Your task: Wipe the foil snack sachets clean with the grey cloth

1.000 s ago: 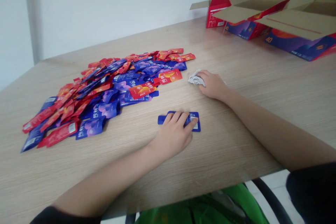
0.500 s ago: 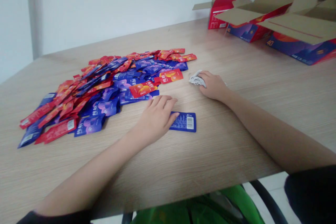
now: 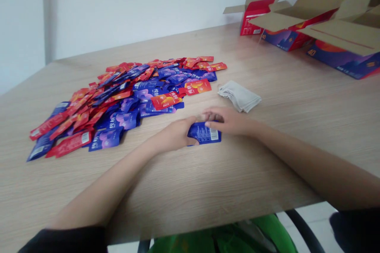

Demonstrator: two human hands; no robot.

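Observation:
A blue sachet (image 3: 203, 133) with a barcode label faces up on the table, printed side towards me. My left hand (image 3: 175, 134) grips its left end, the thumb along the lower edge. Over its upper right edge comes my right hand (image 3: 233, 120), with the thumb on the sachet and the fingers curled behind it. Just beyond my right hand lies a folded grey-white cloth (image 3: 242, 97), touched by neither hand. A heap of red and blue sachets (image 3: 123, 120) spreads to the left and beyond my left hand.
Open cardboard boxes stand at the back right: a small red box (image 3: 251, 23), a blue and red box (image 3: 277, 38) and a larger blue box (image 3: 335, 57), flaps spread outward. A white wall (image 3: 142, 4) rises behind the wooden table (image 3: 184, 189). Something green (image 3: 190, 243) shows below the front edge.
My right hand has let go of the cloth and come left to the blue sachet. The cloth now lies looser. My left hand has shifted its grip to the sachet's left end.

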